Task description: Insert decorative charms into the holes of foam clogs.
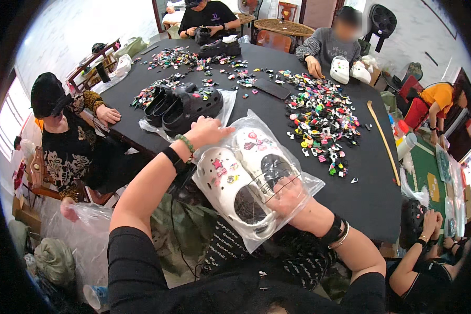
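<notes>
A pair of white clogs [222,175] decorated with colourful charms lies inside a clear plastic bag [307,184] at the near edge of the table. My right hand [288,196] is at the heel end of the right clog, its fingers curled on it with bag film around them. My left hand [210,131] reaches over the toe end of the bag, fingers stretched out and apart. Just beyond that hand sits a pair of black clogs [193,110] on another clear bag.
Loose charms [322,118] spread in a heap over the black table [369,209]. A dark flat tray [272,89] and a long wooden stick [384,144] lie there too. Several people sit around; one at the far right handles white clogs [340,70].
</notes>
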`<state>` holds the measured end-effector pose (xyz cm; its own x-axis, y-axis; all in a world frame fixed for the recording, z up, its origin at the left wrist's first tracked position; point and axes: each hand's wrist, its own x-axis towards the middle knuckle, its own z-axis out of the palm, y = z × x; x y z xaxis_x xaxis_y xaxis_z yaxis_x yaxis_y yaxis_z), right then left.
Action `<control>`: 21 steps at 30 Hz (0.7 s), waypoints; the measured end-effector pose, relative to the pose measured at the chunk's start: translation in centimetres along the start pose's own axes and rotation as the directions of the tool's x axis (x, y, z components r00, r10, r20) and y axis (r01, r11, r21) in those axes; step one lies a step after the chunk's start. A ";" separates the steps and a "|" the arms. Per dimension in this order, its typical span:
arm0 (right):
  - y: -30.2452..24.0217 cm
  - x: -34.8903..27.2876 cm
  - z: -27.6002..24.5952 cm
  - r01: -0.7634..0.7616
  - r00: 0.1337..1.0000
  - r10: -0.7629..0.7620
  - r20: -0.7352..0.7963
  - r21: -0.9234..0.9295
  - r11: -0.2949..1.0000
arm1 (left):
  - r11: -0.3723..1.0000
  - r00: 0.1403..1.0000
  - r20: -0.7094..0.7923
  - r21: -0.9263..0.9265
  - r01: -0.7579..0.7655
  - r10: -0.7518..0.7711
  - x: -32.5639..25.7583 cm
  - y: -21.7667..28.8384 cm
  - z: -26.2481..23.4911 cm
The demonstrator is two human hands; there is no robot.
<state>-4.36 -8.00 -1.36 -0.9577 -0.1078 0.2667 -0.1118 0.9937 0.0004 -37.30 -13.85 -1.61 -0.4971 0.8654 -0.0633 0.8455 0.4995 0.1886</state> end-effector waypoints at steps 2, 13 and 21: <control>0.1 -0.3 -0.1 0.034 0.999 -0.034 0.003 -0.010 0.999 | 0.998 1.000 -0.020 0.062 0.008 -0.006 1.3 0.6 1.6; 0.2 -1.2 0.0 0.082 0.991 -0.082 -0.108 -0.006 0.997 | 0.992 0.997 0.029 -0.101 -0.073 0.076 4.7 1.5 -0.3; -1.0 -1.4 0.8 0.036 0.994 -0.040 -0.100 -0.039 0.999 | 0.688 0.689 0.080 0.047 -0.724 0.720 5.0 10.4 -1.5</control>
<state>-3.13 -8.86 -2.50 -0.9211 -0.1437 0.3619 -0.1356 0.9896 0.0479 -31.28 -4.39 1.51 0.2815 0.9595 0.0134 0.9509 -0.2808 0.1300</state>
